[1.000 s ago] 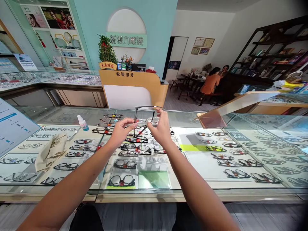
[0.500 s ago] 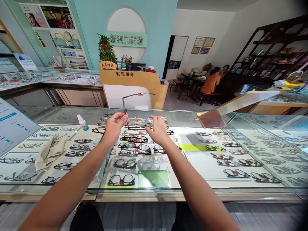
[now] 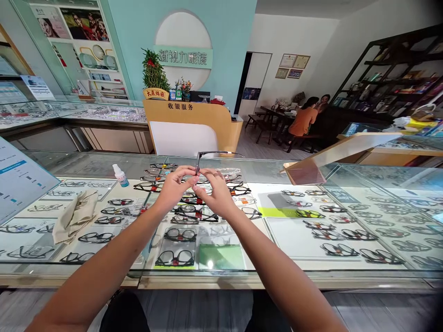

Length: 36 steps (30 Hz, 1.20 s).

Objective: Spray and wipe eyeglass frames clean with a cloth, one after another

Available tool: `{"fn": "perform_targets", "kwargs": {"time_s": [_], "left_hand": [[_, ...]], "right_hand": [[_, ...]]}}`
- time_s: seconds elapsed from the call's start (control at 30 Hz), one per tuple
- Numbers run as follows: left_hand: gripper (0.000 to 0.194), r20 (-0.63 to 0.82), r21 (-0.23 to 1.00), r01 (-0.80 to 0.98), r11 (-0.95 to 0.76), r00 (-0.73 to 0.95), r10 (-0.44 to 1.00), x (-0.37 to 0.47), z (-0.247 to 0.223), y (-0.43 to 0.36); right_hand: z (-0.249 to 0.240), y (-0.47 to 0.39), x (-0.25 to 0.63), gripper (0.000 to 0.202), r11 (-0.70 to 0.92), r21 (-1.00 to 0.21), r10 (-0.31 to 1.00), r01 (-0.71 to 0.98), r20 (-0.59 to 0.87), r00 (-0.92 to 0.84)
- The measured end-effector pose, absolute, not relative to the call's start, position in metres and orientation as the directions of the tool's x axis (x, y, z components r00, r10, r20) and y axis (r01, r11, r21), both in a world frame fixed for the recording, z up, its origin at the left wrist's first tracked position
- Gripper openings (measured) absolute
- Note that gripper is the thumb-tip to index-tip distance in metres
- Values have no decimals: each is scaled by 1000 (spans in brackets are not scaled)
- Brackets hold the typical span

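A pair of dark-framed eyeglasses (image 3: pixel 198 161) is held up above the glass display counter, one temple arm stretching to the right. My left hand (image 3: pixel 177 188) pinches the frame between thumb and fingers. From the other side my right hand (image 3: pixel 217 191) closes on the same frame, its thumb almost meeting the left one. The fingers hide most of the lower part of the glasses. Beneath both hands, rows of eyeglasses (image 3: pixel 195 213) with red tags lie inside the counter.
On the glass counter (image 3: pixel 207 273) stand a small spray bottle (image 3: pixel 120 175) and, nearer, a crumpled beige cloth (image 3: pixel 76 216). A sign board (image 3: pixel 24 180) leans in at left, and a wooden-edged stand (image 3: pixel 308 171) at right. Two people (image 3: pixel 304 119) sit at a table behind.
My right hand has moved left onto the eyeglasses, joining my left hand. The glasses have come lower and a little to the right, and their temple arm now sits lower.
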<state>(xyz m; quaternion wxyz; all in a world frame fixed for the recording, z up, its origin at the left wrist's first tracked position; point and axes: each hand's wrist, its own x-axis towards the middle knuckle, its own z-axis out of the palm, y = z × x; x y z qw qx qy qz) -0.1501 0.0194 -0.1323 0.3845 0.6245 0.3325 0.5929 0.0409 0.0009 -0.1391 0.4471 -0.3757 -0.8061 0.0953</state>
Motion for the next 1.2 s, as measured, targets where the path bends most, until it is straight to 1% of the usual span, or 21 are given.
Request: {"fn": "perform_targets", "kwargs": {"time_s": [0.17, 0.23, 0.37, 0.43, 0.47, 0.53, 0.6, 0.67, 0.73, 0.77, 0.8, 0.83, 0.87, 0.9, 0.93, 1.0, 1.03, 1.07, 1.13, 1.2], "left_hand": [[38, 464, 886, -45, -462, 73, 883, -149, -136, 21], [38, 465, 885, -32, -464, 71, 883, -149, -136, 21], [33, 491, 869, 26, -494, 78, 868, -149, -132, 16], [32, 497, 866, 43, -498, 47, 867, -151, -129, 15], [30, 493, 869, 45, -493, -1, 870, -153, -127, 16], [27, 477, 878, 39, -478, -154, 865, -162, -122, 23], [26, 468, 875, 41, -482, -323, 822, -176, -117, 35], [23, 463, 868, 59, -493, -452, 763, -195, -110, 48], [25, 467, 864, 117, -489, -546, 695, -217, -104, 57], [28, 484, 862, 191, -469, -583, 653, -228, -101, 60], [32, 534, 846, 381, -374, -606, 590, -239, -98, 60], [33, 581, 799, 551, -242, -603, 546, -249, -95, 60], [29, 599, 772, 613, -168, -612, 517, -257, -93, 58], [19, 608, 748, 656, -98, -619, 497, -265, -92, 56], [9, 599, 742, 669, -41, -635, 488, -271, -91, 54], [45, 539, 757, 650, 67, -678, 500, -281, -92, 52], [59, 493, 761, 636, 129, -696, 522, -286, -94, 53], [67, 440, 762, 620, 188, -709, 552, -289, -96, 54], [68, 330, 756, 591, 281, -715, 617, -296, -101, 60], [61, 240, 749, 568, 340, -712, 661, -302, -107, 67]], "right_hand": [[-141, 4, 42, 35, 746, -507, 656, 433, 672, -343], [-142, 6, 42, 34, 746, -513, 656, 426, 676, -336], [-144, 7, 41, 36, 741, -515, 657, 430, 689, -306], [-144, 7, 41, 35, 744, -504, 651, 440, 696, -304], [-144, 7, 42, 33, 745, -497, 648, 446, 698, -305], [-142, 6, 42, 30, 744, -484, 645, 461, 701, -304], [-140, 5, 43, 28, 734, -482, 650, 479, 702, -290], [-137, 5, 44, 28, 723, -480, 656, 496, 702, -277], [-135, 5, 46, 29, 719, -476, 657, 506, 704, -270], [-134, 5, 48, 29, 717, -474, 656, 511, 707, -264], [-133, 5, 49, 29, 714, -473, 655, 515, 710, -256], [-132, 6, 51, 29, 710, -474, 656, 521, 714, -244], [-131, 7, 53, 29, 703, -476, 657, 528, 719, -227], [-130, 7, 55, 29, 696, -479, 657, 535, 725, -207], [-128, 8, 57, 30, 689, -482, 657, 542, 730, -186], [-127, 10, 61, 32, 677, -493, 655, 546, 742, -142], [-126, 11, 63, 33, 672, -502, 655, 545, 746, -119], [-125, 12, 64, 33, 666, -513, 656, 541, 748, -98], [-125, 13, 66, 34, 657, -534, 663, 532, 745, -70], [-124, 13, 67, 34, 650, -546, 671, 528, 739, -61]]}}
